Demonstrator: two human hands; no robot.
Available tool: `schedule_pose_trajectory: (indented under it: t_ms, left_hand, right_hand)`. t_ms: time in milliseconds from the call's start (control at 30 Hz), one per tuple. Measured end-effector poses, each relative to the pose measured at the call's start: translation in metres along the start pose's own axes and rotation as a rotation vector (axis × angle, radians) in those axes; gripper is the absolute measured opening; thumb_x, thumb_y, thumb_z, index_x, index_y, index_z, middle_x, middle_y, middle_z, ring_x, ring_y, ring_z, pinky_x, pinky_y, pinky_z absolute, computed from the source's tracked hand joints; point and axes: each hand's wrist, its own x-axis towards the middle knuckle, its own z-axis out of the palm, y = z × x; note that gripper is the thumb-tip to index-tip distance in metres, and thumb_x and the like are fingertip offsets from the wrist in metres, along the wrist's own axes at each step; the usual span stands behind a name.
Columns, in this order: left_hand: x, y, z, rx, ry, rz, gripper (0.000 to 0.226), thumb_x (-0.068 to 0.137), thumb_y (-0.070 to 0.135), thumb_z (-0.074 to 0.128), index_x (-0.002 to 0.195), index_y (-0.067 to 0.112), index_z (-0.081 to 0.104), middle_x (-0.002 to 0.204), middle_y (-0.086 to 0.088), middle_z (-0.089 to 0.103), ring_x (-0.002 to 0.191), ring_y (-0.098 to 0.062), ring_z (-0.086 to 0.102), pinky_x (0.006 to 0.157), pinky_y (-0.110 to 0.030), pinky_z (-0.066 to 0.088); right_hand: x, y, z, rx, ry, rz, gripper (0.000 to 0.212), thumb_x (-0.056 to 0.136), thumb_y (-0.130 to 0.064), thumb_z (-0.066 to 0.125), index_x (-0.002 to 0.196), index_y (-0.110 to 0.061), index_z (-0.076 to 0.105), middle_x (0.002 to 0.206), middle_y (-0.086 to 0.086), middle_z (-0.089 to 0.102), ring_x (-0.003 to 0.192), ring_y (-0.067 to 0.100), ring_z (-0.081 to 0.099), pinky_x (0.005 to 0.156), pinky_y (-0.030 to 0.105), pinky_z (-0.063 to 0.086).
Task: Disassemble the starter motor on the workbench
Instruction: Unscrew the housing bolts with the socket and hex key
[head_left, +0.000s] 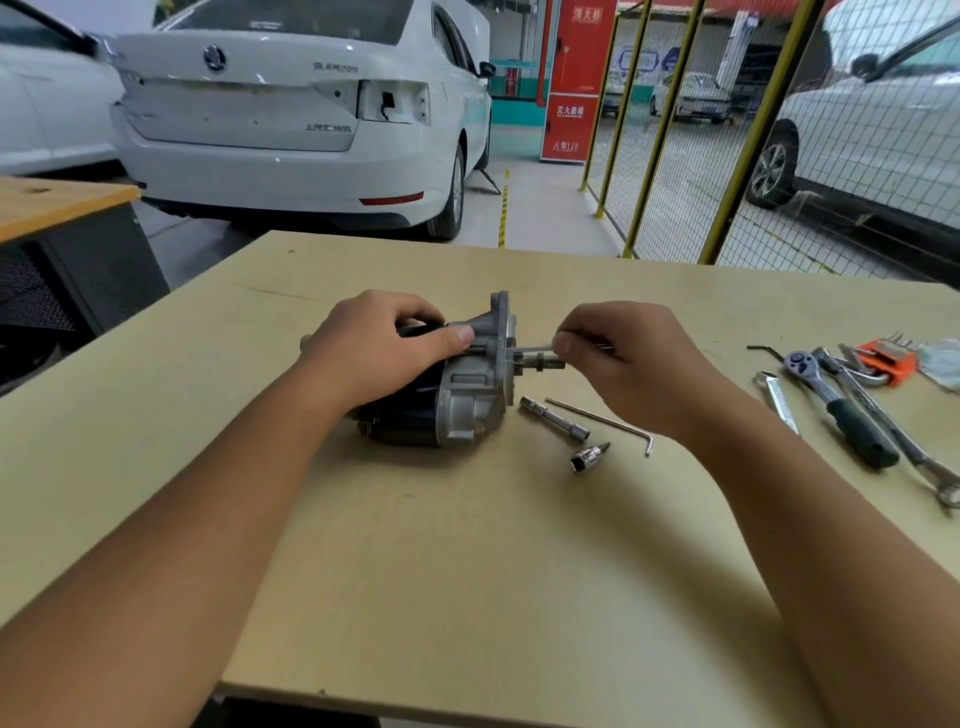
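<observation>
Aluminium-nosed starter motor (457, 395) | axis left-right | shaft right | workbench (467, 571)

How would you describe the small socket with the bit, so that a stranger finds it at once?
Start at the starter motor in the middle of the workbench. Just right of it, toward the near edge, lie an extension bar and a long hex key. The socket lies below them, nearest the person: short, shiny chrome, with a pointed bit sticking out of one end.
</observation>
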Motion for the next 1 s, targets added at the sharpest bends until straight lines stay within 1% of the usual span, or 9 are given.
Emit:
schedule_pose_trajectory:
  t_ms: [133, 167, 233, 333, 400, 567, 667, 800, 1000]
  left_hand:
    - [-0.001, 0.0007, -0.001, -0.016, -0.002, -0.011, 0.062, 0.053, 0.09, 0.06, 0.094, 0.047, 0.076, 0.104, 0.016, 0.073, 0.111, -0.017, 0.065, 0.104, -0.05, 0.048]
    - [-0.0011, 0.0007, -0.0011, -0.02, -0.003, -0.011, 0.063, 0.053, 0.09, 0.061, 0.095, 0.045, 0.076, 0.105, 0.016, 0.073, 0.112, -0.017, 0.065, 0.104, -0.05, 0.048]
    - [-0.0016, 0.0012, -0.0013, -0.027, -0.006, -0.012, 0.067, 0.051, 0.09, 0.062, 0.097, 0.044, 0.076, 0.106, 0.016, 0.073, 0.112, -0.017, 0.065, 0.104, -0.05, 0.048]
    - [-0.0018, 0.0015, -0.002, -0.03, -0.011, -0.01, 0.072, 0.048, 0.089, 0.064, 0.102, 0.042, 0.076, 0.109, 0.015, 0.073, 0.114, -0.016, 0.064, 0.106, -0.049, 0.048]
    - [-0.0019, 0.001, -0.0024, -0.029, -0.015, -0.009, 0.074, 0.047, 0.089, 0.065, 0.104, 0.042, 0.076, 0.11, 0.014, 0.072, 0.114, -0.016, 0.064, 0.106, -0.049, 0.047]
    - [-0.0024, 0.0012, -0.0011, -0.012, -0.018, 0.0, 0.07, 0.05, 0.09, 0.062, 0.102, 0.045, 0.075, 0.108, 0.016, 0.072, 0.114, -0.016, 0.064, 0.106, -0.048, 0.047]
    - [-0.0017, 0.0022, -0.0004, -0.004, -0.001, 0.004, 0.062, 0.055, 0.09, 0.056, 0.095, 0.047, 0.075, 0.104, 0.017, 0.073, 0.112, -0.017, 0.064, 0.105, -0.049, 0.047]
    - [-0.0018, 0.0018, -0.0006, -0.015, -0.005, 0.001, 0.064, 0.054, 0.09, 0.059, 0.096, 0.046, 0.075, 0.106, 0.016, 0.073, 0.113, -0.017, 0.064, 0.106, -0.05, 0.047]
    - [-0.0021, 0.0011, -0.0011, -0.026, -0.018, -0.001, 0.073, 0.047, 0.088, 0.064, 0.104, 0.043, 0.076, 0.11, 0.014, 0.072, 0.115, -0.016, 0.063, 0.107, -0.049, 0.047]
  right_hand:
    - [0.0025, -0.0033, -0.0022, -0.094, -0.022, -0.016, 0.014, 0.096, -0.023, 0.062, 0.091, -0.017, 0.073, 0.073, -0.015, 0.053, 0.071, 0.001, 0.049, 0.062, 0.015, 0.032]
    - [0.0029, -0.0042, -0.0023, -0.113, -0.016, -0.02, 0.013, 0.095, -0.023, 0.064, 0.09, -0.016, 0.073, 0.075, -0.013, 0.055, 0.072, 0.004, 0.05, 0.064, 0.017, 0.036]
    - [0.0025, -0.0063, -0.0018, -0.172, -0.006, -0.025, 0.012, 0.093, -0.026, 0.067, 0.09, -0.018, 0.075, 0.079, -0.009, 0.06, 0.078, 0.015, 0.053, 0.072, 0.034, 0.047]
    - [0.0017, -0.0097, -0.0036, -0.218, 0.017, -0.018, 0.008, 0.091, -0.032, 0.07, 0.088, -0.026, 0.075, 0.082, -0.012, 0.062, 0.088, 0.022, 0.055, 0.081, 0.045, 0.048]
    - [0.001, -0.0095, -0.0038, -0.201, 0.038, -0.022, 0.004, 0.087, -0.031, 0.075, 0.086, -0.027, 0.076, 0.081, -0.013, 0.063, 0.085, 0.02, 0.058, 0.08, 0.044, 0.05]
    - [0.0008, -0.0074, -0.0012, -0.114, 0.043, -0.043, 0.01, 0.079, -0.023, 0.083, 0.081, -0.023, 0.073, 0.074, -0.015, 0.058, 0.066, 0.002, 0.052, 0.062, 0.022, 0.042]
    - [0.0008, -0.0064, 0.0013, -0.051, 0.054, -0.037, 0.007, 0.089, -0.028, 0.072, 0.085, -0.022, 0.074, 0.076, -0.008, 0.057, 0.071, 0.005, 0.052, 0.062, 0.021, 0.038]
    - [0.0025, -0.0043, 0.0041, -0.087, -0.015, -0.033, 0.018, 0.096, -0.024, 0.064, 0.092, -0.011, 0.076, 0.079, 0.001, 0.058, 0.073, 0.014, 0.049, 0.062, 0.026, 0.029]
    - [0.0018, -0.007, 0.0026, -0.138, -0.015, -0.039, 0.008, 0.086, -0.03, 0.076, 0.082, -0.025, 0.071, 0.078, -0.014, 0.055, 0.073, 0.011, 0.055, 0.069, 0.035, 0.049]
